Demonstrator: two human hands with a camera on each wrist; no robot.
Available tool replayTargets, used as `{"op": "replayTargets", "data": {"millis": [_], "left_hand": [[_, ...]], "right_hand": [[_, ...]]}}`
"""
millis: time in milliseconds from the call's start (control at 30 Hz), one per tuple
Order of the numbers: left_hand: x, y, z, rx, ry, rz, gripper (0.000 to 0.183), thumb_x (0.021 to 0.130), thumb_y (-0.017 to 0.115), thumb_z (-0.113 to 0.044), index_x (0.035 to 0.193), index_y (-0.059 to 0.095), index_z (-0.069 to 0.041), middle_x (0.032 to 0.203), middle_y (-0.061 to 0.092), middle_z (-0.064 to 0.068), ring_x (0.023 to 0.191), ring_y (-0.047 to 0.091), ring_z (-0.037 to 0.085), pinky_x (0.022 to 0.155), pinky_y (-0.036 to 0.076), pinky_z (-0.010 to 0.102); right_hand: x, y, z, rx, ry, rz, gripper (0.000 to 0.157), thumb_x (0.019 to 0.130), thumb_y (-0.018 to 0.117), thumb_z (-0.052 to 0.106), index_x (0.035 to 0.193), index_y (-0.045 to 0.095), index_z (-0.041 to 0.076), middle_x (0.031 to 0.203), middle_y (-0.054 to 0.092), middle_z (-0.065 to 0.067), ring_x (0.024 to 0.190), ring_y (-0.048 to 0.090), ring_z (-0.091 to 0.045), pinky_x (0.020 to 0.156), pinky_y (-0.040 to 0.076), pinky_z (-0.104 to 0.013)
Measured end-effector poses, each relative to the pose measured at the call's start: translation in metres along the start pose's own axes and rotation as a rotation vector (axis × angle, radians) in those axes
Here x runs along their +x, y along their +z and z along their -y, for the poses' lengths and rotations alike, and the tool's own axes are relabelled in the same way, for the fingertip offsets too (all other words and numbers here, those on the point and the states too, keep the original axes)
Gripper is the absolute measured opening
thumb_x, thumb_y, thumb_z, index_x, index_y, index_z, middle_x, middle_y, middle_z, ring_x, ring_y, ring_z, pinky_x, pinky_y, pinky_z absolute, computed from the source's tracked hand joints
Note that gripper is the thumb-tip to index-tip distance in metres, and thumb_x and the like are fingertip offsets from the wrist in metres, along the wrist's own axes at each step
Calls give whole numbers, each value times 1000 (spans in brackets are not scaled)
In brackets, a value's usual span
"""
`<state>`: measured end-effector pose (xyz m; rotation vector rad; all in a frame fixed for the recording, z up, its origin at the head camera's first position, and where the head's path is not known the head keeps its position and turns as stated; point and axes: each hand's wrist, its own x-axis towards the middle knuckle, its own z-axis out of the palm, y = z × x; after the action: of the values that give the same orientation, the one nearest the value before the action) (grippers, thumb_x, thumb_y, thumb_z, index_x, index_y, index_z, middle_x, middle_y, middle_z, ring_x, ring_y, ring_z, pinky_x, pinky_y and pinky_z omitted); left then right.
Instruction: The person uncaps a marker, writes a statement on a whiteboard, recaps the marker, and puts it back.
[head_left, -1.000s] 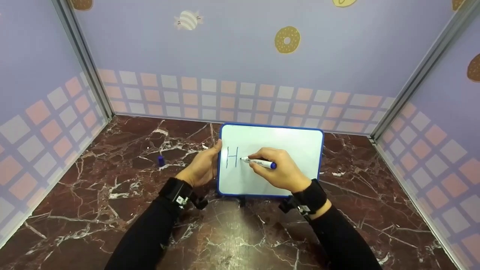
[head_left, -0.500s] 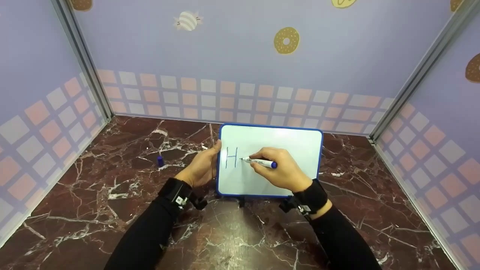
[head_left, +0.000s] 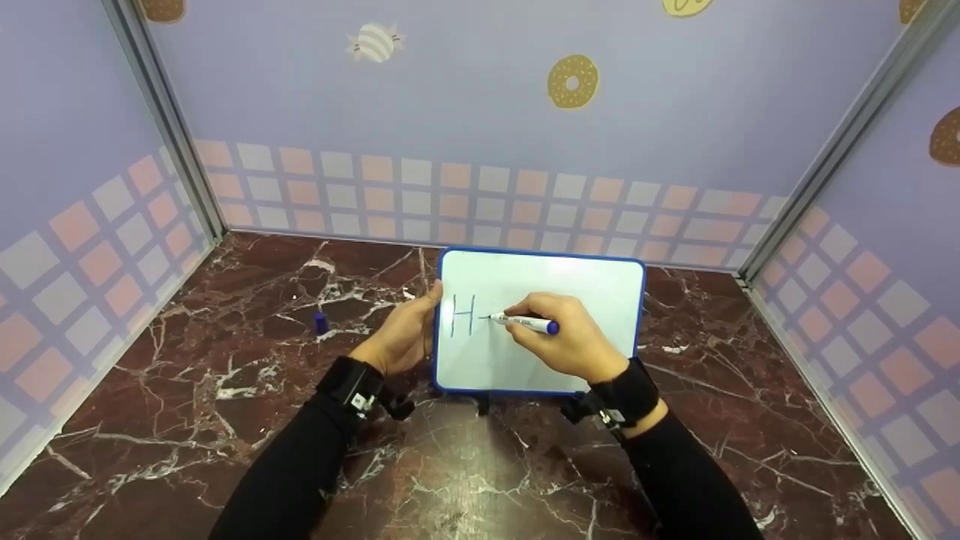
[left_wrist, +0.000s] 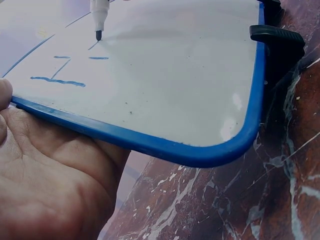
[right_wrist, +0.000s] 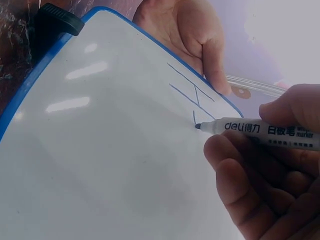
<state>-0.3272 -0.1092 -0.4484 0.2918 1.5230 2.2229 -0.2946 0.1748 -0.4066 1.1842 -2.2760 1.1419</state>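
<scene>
A whiteboard (head_left: 540,360) with a blue frame leans upright on the table, carrying a blue letter H (head_left: 463,313) and a short stroke right of it. My left hand (head_left: 405,330) grips its left edge, thumb at the front and fingers behind, hidden by the board. In my right hand (head_left: 562,334) a white marker (right_wrist: 270,131) is pinched between thumb and fingers. Its dark tip touches the board at the end of the short stroke, also visible in the left wrist view beside the marker tip (left_wrist: 98,36).
A blue marker cap (head_left: 321,323) stands on the dark red marble table (head_left: 225,450), left of my left hand. Black feet (left_wrist: 277,37) prop the board's lower edge. Patterned purple walls (head_left: 480,112) enclose the table at the back and both sides.
My right hand has moved slightly right with the marker, lengthening a short horizontal stroke beside the H. The left hand and the board have stayed in place.
</scene>
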Motion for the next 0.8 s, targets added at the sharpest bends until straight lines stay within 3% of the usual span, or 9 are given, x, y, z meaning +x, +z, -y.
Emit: {"op": "replayTargets", "data": {"millis": [533,800], "left_hand": [[0,-2,0,22,-6,15,70,119,35,-56,163,49,-2,151,68,17,126,72,29,102,63,45],[-1,-1,1,7,3,19,70,119,37,-56,161,51,-1,146,71,16,122,74,29,100,64,45]], "right_hand": [[0,0,1,-15,19,-25,10,101,79,2,111,82,1,104,81,-5,95,76,-21,86,64,-38],[1,5,1,-14,-20,-41,13,102,79,2,114,81,-2,108,82,-8,102,78,-24,92,65,-41]]}}
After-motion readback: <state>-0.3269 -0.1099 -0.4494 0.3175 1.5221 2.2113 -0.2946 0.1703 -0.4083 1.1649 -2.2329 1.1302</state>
